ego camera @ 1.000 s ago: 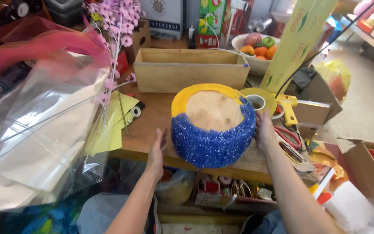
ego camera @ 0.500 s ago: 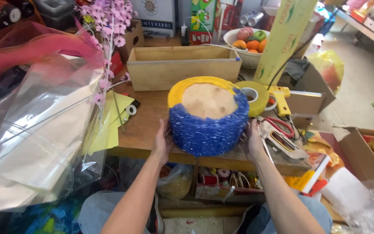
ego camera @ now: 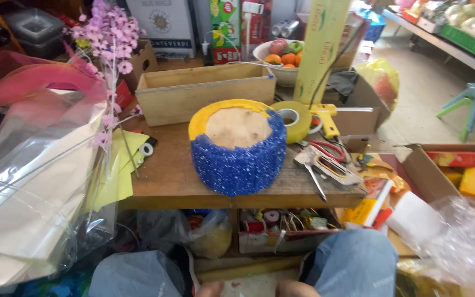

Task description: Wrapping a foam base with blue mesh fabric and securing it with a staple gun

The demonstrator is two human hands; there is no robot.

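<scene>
A round drum-shaped piece (ego camera: 237, 159) stands on the wooden worktable (ego camera: 166, 181). Its side is covered in blue glittery material, its rim is yellow and its top is bare tan. Neither hand touches it. Only a sliver of my left hand (ego camera: 211, 289) and of my right hand (ego camera: 293, 287) shows at the bottom edge, low between my knees. Their fingers are cut off by the frame.
An open wooden box (ego camera: 204, 93) sits behind the drum. A yellow tape roll (ego camera: 292, 118), a yellow glue gun (ego camera: 325, 118), scissors (ego camera: 331, 151) and a staple gun (ego camera: 331, 168) lie to its right. Clear cellophane sheets (ego camera: 34, 181) and pink artificial flowers (ego camera: 111, 49) crowd the left. A cardboard box (ego camera: 452, 170) stands on the right.
Both hands have let go of the blue drum's sides and dropped back to the bottom edge. The view has shifted slightly, and the drum stays in place.
</scene>
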